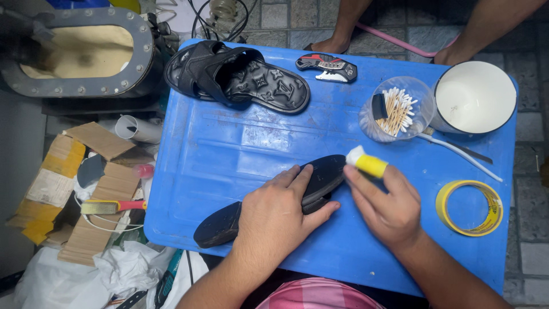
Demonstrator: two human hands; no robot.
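The left hand (pixel 274 214) is pressing flat on the black sole (pixel 274 200), lying long from lower-left to upper-right. The right hand (pixel 386 206) is pinching a yellow tube (pixel 368 162), white cap pointing upper-left at the sole's tip.

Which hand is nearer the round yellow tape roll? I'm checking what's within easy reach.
Right. The right hand, holding a small yellow tube, is just left of the round yellow tape roll; the left hand presses the black sandal sole farther away.
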